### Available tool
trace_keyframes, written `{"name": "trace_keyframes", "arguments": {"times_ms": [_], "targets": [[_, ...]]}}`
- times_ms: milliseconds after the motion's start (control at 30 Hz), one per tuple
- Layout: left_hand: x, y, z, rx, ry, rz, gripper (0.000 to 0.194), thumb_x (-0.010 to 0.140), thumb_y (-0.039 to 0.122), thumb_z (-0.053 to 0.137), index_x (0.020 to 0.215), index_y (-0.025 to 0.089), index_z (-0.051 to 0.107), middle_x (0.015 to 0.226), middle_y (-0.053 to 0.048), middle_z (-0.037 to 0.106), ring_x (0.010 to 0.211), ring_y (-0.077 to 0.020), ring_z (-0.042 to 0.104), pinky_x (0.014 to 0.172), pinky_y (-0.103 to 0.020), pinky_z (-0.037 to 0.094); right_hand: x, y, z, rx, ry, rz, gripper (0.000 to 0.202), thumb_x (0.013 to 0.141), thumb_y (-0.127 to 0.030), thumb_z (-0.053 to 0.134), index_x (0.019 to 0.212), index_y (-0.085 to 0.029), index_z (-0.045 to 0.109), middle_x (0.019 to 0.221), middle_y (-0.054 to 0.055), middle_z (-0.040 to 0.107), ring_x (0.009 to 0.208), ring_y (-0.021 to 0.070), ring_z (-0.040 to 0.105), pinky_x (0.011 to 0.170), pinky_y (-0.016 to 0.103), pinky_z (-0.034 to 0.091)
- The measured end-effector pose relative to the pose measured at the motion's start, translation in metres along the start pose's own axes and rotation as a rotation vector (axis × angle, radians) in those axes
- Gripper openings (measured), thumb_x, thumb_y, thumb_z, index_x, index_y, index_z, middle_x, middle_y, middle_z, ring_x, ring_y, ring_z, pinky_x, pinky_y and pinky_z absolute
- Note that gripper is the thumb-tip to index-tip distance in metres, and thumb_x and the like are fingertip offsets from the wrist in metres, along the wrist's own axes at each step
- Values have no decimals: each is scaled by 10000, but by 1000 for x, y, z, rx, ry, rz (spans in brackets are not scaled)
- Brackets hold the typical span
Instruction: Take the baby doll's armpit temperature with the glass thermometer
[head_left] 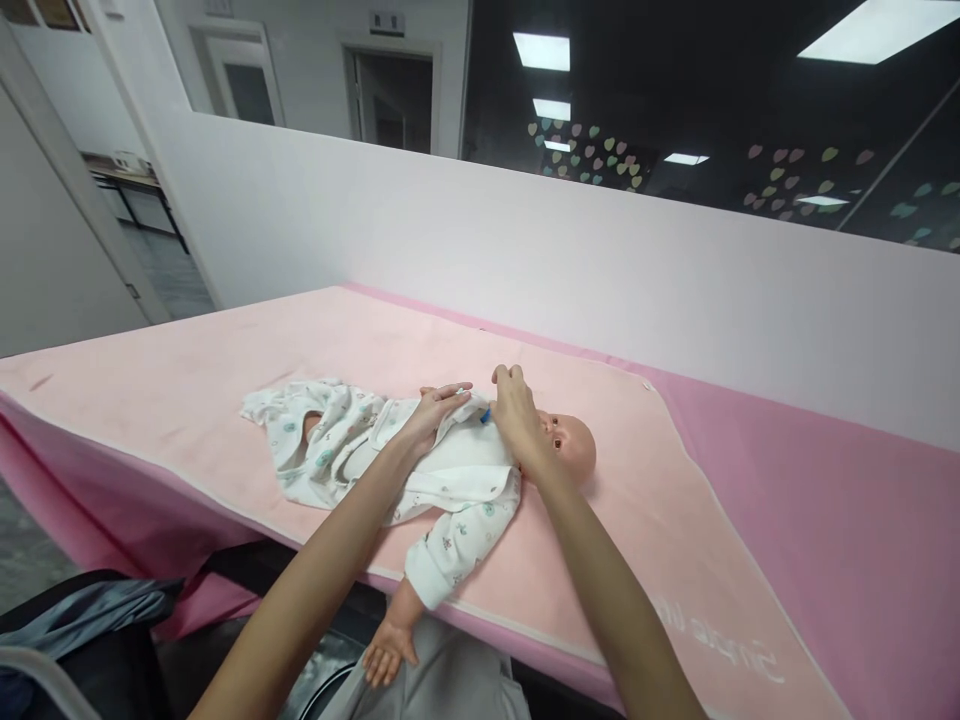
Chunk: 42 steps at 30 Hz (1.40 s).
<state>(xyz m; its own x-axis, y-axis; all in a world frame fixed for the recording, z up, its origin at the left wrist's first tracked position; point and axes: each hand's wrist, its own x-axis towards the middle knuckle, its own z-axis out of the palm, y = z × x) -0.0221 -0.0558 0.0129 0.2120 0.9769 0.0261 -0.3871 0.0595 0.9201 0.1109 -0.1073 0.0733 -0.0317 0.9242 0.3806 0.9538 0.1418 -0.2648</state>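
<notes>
A baby doll [576, 446] lies on its back on the pink mat, its head to the right, in a white printed baby outfit [469, 530] open at the front over a white torso. My left hand [439, 408] rests over the far edge of the outfit, fingers stretched toward the right. Close by, my right hand [516, 402] is at the doll's far shoulder and neck, its fingers curled in; what they hold is hidden. Between both hands shows a small blue spot [486, 415]. The doll's near arm [394, 632] hangs over the table edge, sleeve on.
A pink mat [720, 560] covers the table, with faint white lettering near the front right. Behind it stands a white partition [600, 270] topped by dark glass. A chair with dark cloth [82, 620] is at the lower left, beside a doorway [161, 240].
</notes>
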Motion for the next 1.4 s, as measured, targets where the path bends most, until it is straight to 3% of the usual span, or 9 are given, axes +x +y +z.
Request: {"name": "trace_keyframes", "arguments": {"times_ms": [200, 333, 433, 567, 800, 1033, 1133, 1233, 1400], "targets": [[-4, 2, -2, -40, -30, 10, 521, 598, 270, 794, 1080, 162, 631, 837, -57, 693, 740, -156, 635, 668, -230, 479, 4, 4, 12, 32, -58, -67, 254, 818, -31, 384, 998, -170, 497, 1016, 63, 511, 783, 139, 537, 702, 244, 384], [-6, 2, -2, -69, -34, 7, 501, 593, 255, 791, 1060, 169, 633, 798, -37, 686, 698, -138, 625, 636, -215, 475, 0, 9, 5, -27, -162, -138, 257, 807, -27, 411, 981, -169, 535, 1019, 71, 544, 925, 168, 532, 743, 246, 386], [-8, 4, 0, -76, -27, 8, 466, 583, 244, 789, 1018, 163, 643, 774, -29, 678, 677, -136, 619, 614, -216, 475, -5, 6, -2, -127, -185, -125, 244, 832, -40, 392, 984, -156, 543, 1032, 87, 556, 904, 180, 546, 709, 258, 393], [-9, 4, 1, -74, -41, 5, 444, 562, 242, 801, 972, 159, 651, 762, -27, 676, 668, -132, 615, 619, -217, 468, -8, 2, 6, -260, -138, -123, 235, 850, -53, 373, 999, -130, 537, 1006, 113, 571, 880, 206, 568, 682, 279, 404], [-7, 1, -1, -46, -57, 17, 432, 552, 252, 809, 946, 160, 655, 757, -17, 664, 694, -132, 608, 670, -229, 450, -3, 3, 37, -379, 45, -150, 207, 868, -79, 358, 1001, -104, 515, 1011, 163, 566, 939, 251, 550, 795, 361, 405], [-8, 2, -2, -82, -105, -17, 419, 575, 235, 789, 965, 171, 648, 763, -24, 661, 688, -137, 606, 670, -244, 453, -10, -6, 12, -333, -65, -195, 202, 876, -126, 387, 1042, -119, 503, 972, 137, 616, 900, 247, 603, 792, 367, 421], [-10, 4, 0, -35, -94, 3, 355, 553, 257, 791, 874, 160, 673, 749, -26, 657, 695, -150, 597, 671, -256, 443, -10, -3, 12, -351, -101, -193, 230, 871, -74, 350, 1003, -137, 527, 955, 124, 626, 864, 225, 626, 747, 331, 441], [-11, 4, 3, 103, -96, 73, 277, 548, 289, 776, 767, 150, 679, 746, -34, 655, 750, -176, 593, 718, -274, 433, -6, 1, 26, -349, -141, -158, 254, 881, -70, 339, 1018, -153, 537, 980, 115, 628, 834, 212, 645, 663, 291, 458], [-10, 0, 9, 246, -60, 166, 231, 589, 335, 714, 739, 166, 663, 798, -33, 656, 851, -196, 581, 766, -275, 429, -2, 2, 39, -359, -153, -124, 262, 897, -68, 341, 1029, -144, 555, 973, 124, 647, 849, 205, 659, 659, 273, 472]]}}
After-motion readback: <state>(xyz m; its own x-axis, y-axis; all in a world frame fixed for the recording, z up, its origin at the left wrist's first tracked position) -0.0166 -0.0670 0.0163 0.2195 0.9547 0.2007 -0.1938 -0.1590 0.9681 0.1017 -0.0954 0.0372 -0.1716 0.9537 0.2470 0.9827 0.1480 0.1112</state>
